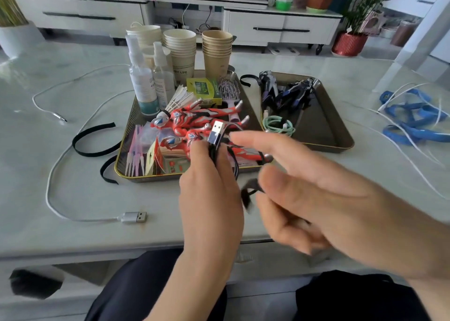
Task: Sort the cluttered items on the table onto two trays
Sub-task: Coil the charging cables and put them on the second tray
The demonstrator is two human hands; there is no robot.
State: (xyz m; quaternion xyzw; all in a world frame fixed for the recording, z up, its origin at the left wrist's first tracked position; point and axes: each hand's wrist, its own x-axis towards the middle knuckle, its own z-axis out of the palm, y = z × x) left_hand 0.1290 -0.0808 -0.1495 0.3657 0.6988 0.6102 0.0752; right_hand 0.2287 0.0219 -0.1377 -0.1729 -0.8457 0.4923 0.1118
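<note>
My left hand point(209, 194) grips a black USB cable point(215, 135) in loops, its metal plug sticking up above my fingers. Blurred with motion, my right hand point(316, 194) hovers just right of it with fingers spread, and the cable's dark tail point(250, 191) hangs by its thumb. The left tray point(121, 150) holds red toy figures point(192, 118), spray bottles point(141, 77), paper cups point(180, 52), a shuttlecock and a hairbrush. Dark toy figures point(289, 91) and a coiled mint cable point(278, 124) lie in the right tray point(323, 130).
A white USB cable point(134, 217) loops over the table's left side beside black bands point(92, 140). A blue cord with white cables point(411, 116) lies at the right. The table's front edge runs under my wrists. A cabinet and potted plants stand behind.
</note>
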